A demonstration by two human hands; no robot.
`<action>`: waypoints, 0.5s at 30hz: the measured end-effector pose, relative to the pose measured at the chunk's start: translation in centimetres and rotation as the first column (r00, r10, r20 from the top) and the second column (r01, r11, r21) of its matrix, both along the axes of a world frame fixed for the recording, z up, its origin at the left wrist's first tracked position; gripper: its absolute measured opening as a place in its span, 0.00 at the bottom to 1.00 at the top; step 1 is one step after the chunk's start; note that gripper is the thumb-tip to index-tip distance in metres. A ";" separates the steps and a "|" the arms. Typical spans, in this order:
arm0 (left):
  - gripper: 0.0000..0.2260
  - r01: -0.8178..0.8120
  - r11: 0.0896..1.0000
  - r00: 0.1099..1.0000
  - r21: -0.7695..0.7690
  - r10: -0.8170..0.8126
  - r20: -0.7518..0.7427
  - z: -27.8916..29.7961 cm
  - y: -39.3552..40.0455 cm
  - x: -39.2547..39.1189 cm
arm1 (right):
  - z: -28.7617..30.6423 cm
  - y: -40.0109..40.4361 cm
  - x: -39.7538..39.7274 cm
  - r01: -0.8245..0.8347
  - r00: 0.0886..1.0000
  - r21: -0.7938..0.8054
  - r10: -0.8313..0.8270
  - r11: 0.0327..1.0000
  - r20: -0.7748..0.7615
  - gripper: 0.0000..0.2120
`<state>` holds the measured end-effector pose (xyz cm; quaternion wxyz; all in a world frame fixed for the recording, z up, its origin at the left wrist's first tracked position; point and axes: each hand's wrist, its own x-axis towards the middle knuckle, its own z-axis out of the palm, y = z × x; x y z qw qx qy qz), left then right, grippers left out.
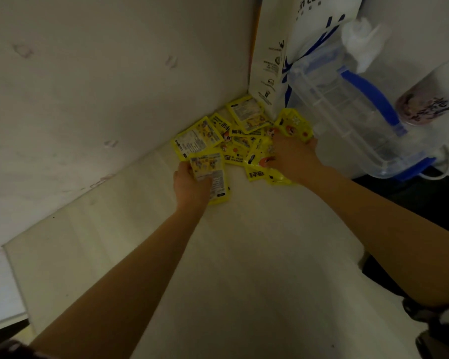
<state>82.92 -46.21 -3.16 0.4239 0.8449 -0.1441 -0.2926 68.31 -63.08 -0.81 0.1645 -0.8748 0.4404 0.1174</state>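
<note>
Several yellow printed sachets [240, 137] lie heaped in the far corner of a white surface [244, 255], against the wall. My left hand [191, 186] holds one sachet [214, 174] at the near left of the heap, thumb laid over its face. My right hand [293, 158] lies on the right side of the heap, fingers curled round a sachet [294, 124] at its far edge. More sachets poke out from under the right palm.
A white wall [88, 99] runs along the left. A tall white paper bag [270, 60] stands in the corner behind the heap. A clear plastic box with blue handle [353, 117] sits on the right. A printed cup [425, 104] is far right.
</note>
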 end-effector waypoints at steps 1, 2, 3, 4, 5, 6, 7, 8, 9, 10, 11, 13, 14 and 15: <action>0.15 0.004 1.000 1.000 -0.014 -0.004 0.009 0.4 0.1 0.6 | 0.3 -0.1 0.3 0.014 1.000 0.024 -0.015 1.000 0.010 0.32; 0.14 0.005 1.000 1.000 -0.030 -0.004 0.015 0.9 0.1 1.3 | 0.5 -0.4 0.5 0.019 1.000 0.029 -0.020 0.999 0.018 0.30; 0.13 0.010 0.999 1.000 -0.041 -0.009 0.024 1.3 0.1 2.0 | 0.9 -0.5 0.8 0.016 0.999 0.023 -0.017 1.000 0.030 0.27; 0.13 0.021 0.999 0.999 -0.049 -0.019 0.042 1.7 -0.1 2.7 | 1.1 -0.7 1.0 0.018 0.998 0.023 -0.019 1.000 0.066 0.25; 0.13 0.037 0.998 0.997 -0.059 -0.034 0.064 1.9 -0.3 3.5 | 1.3 -0.7 1.3 0.023 0.993 0.038 -0.027 0.999 0.119 0.24; 0.14 0.060 0.995 0.995 -0.077 -0.054 0.087 2.2 -0.5 4.2 | 1.4 -0.8 1.6 0.033 0.984 0.076 -0.045 0.997 0.175 0.23; 0.15 0.086 0.992 0.991 -0.091 -0.077 0.107 2.3 -0.8 5.0 | 1.7 -0.8 2.0 0.045 0.971 0.112 -0.070 0.993 0.227 0.22; 0.17 0.116 0.989 0.987 -0.091 -0.104 0.123 2.5 -1.1 5.8 | 1.7 -1.1 2.5 0.063 0.959 0.141 -0.099 0.988 0.266 0.20; 0.20 0.147 0.986 0.981 -0.078 -0.136 0.138 2.8 -1.6 6.5 | 1.7 -1.4 3.0 0.081 0.945 0.164 -0.128 0.983 0.300 0.18; 0.24 0.179 0.982 0.975 -0.055 -0.169 0.146 3.0 -2.0 7.2 | 1.6 -1.8 3.6 0.105 0.930 0.190 -0.163 0.976 0.328 0.17; 0.27 0.206 0.978 0.969 -0.031 -0.199 0.149 3.1 -2.5 7.7 | 1.4 -2.2 4.2 0.117 0.912 0.210 -0.189 0.971 0.363 0.18; 0.28 0.250 0.967 0.954 0.040 -0.253 0.163 3.3 -3.5 8.4 | 1.3 -3.1 5.3 0.142 0.882 0.230 -0.229 0.963 0.412 0.21; 0.25 0.287 0.953 0.934 0.093 -0.300 0.194 3.3 -4.0 8.7 | 1.3 -3.4 5.8 0.152 0.874 0.221 -0.236 0.963 0.424 0.21; 0.21 0.331 0.931 0.903 0.151 -0.359 0.234 3.4 -4.3 8.8 | 1.1 -3.8 6.2 0.158 0.867 0.210 -0.238 0.965 0.438 0.20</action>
